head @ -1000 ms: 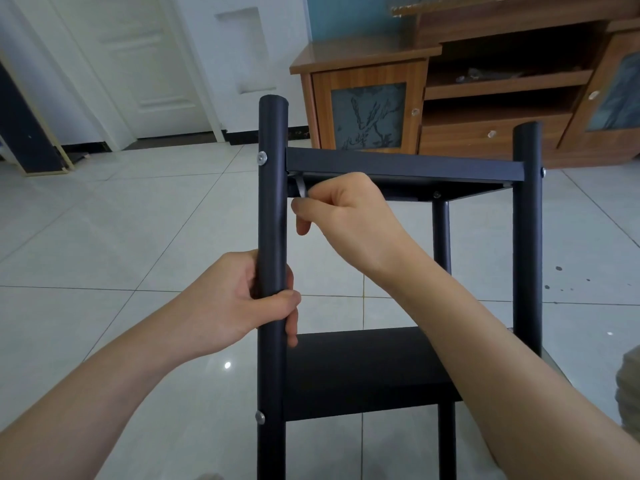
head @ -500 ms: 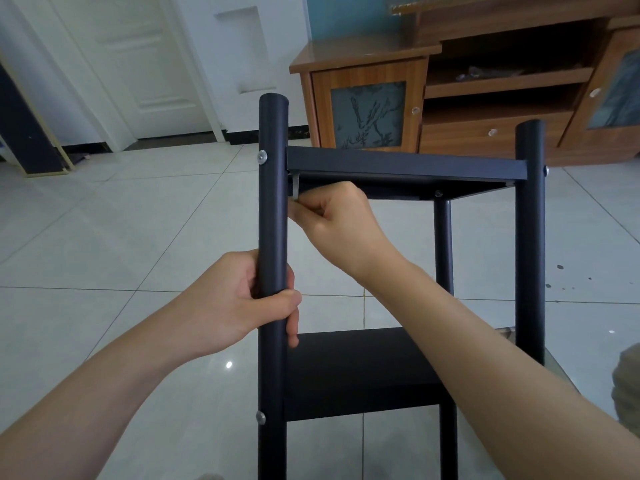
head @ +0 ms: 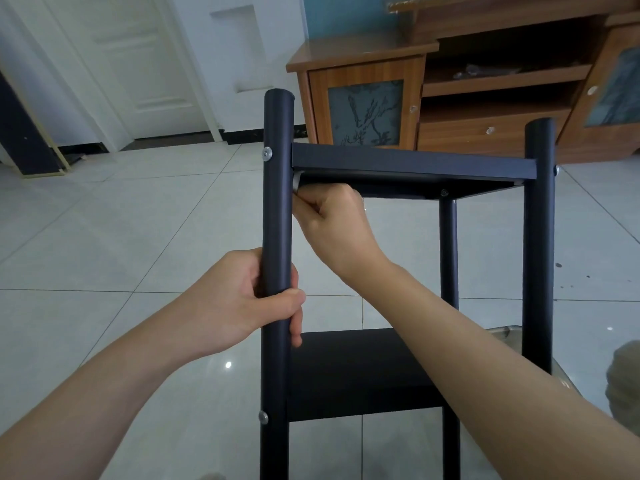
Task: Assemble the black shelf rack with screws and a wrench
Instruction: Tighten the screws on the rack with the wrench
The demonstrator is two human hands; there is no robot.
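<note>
The black shelf rack [head: 412,161] stands upright on the tiled floor [head: 138,220], straight ahead of the person and in front of a wooden cabinet [head: 485,133]. The left hand [head: 239,303] grips the near left post [head: 277,202] about midway between the two shelves, fingers curled round it and thumb lying across the front. The right hand [head: 337,223] is tucked under the top shelf [head: 450,183], right against the same post, its fingers curled tight and pinching a small silvery wrench [head: 297,181] whose end pokes up into the corner where shelf meets post. A screw [head: 266,153] shows on the outside of the post level with that shelf, a second screw [head: 263,417] lower down beside the bottom shelf [head: 353,372]. A white door [head: 138,64] stands at the back left
</note>
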